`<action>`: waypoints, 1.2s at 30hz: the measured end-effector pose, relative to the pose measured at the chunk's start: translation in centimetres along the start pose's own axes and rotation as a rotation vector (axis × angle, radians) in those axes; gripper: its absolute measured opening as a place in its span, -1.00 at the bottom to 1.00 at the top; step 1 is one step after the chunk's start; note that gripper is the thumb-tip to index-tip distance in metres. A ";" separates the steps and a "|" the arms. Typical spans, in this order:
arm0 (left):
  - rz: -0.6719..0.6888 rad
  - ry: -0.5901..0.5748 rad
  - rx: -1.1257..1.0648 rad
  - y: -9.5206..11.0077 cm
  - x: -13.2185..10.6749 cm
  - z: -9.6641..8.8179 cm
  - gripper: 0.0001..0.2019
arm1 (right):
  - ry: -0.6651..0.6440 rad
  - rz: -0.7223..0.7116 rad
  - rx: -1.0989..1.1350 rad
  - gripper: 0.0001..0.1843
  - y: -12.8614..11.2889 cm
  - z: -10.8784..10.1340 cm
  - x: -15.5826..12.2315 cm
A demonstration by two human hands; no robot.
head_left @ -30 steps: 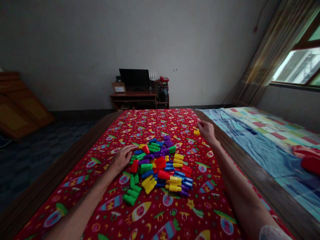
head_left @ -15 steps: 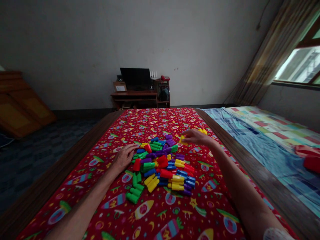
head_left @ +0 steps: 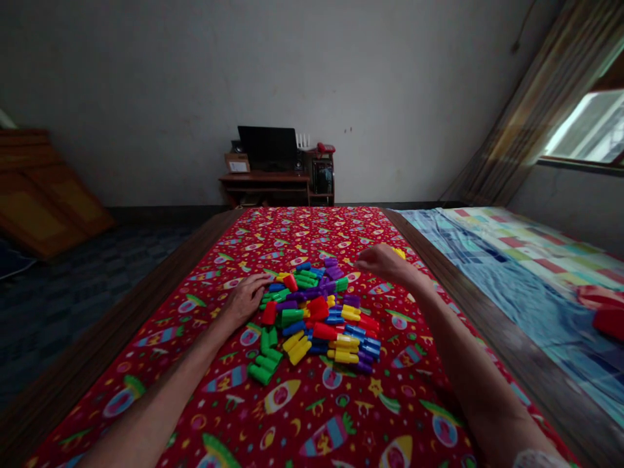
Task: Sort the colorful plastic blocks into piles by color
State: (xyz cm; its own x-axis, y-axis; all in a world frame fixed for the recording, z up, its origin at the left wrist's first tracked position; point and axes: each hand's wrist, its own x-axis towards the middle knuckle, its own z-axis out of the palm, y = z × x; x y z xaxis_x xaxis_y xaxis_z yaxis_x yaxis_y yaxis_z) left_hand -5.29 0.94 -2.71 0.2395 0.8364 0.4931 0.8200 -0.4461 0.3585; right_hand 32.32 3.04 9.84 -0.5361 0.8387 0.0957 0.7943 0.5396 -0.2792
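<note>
Toy blocks of plastic (head_left: 319, 309) lie in a loose pile in red, yellow, green, blue and purple. My left hand (head_left: 247, 298) rests at the pile's left edge, fingers stretched out and slightly apart, close to a red block (head_left: 290, 282) and some green ones. Beyond the pile on the right, my right hand (head_left: 380, 261) is held with its fingers curled together and the knuckles up. What it holds, if anything, is hidden. Yellow blocks (head_left: 400, 253) show just behind that hand. Nearer me, green blocks (head_left: 263, 367) lie at the pile's front left.
A red patterned cloth (head_left: 273, 429) covers the dark wooden table (head_left: 419, 244). To the right is a bed with a blue and checked cover (head_left: 487, 279). At the far wall stands a desk (head_left: 266, 177) with a monitor (head_left: 268, 148). A wooden cabinet (head_left: 53, 195) is at left.
The yellow block that showed at my right fingertips no longer shows there, and those fingers are more curled. My left hand stays by the pile. The view has shifted slightly.
</note>
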 end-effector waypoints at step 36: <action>-0.010 -0.006 -0.020 0.1 0.0 0.0 -0.64 | 0.220 0.376 -0.327 -0.66 2.9 -0.8 -0.4</action>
State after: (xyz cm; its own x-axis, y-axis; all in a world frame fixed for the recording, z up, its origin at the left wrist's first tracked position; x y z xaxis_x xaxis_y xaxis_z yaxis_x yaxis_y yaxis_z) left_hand -5.19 0.86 -2.71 0.2343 0.8426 0.4850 0.8121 -0.4439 0.3789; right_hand 35.11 4.30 9.73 -0.1533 0.9549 0.2542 0.9860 0.1647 -0.0241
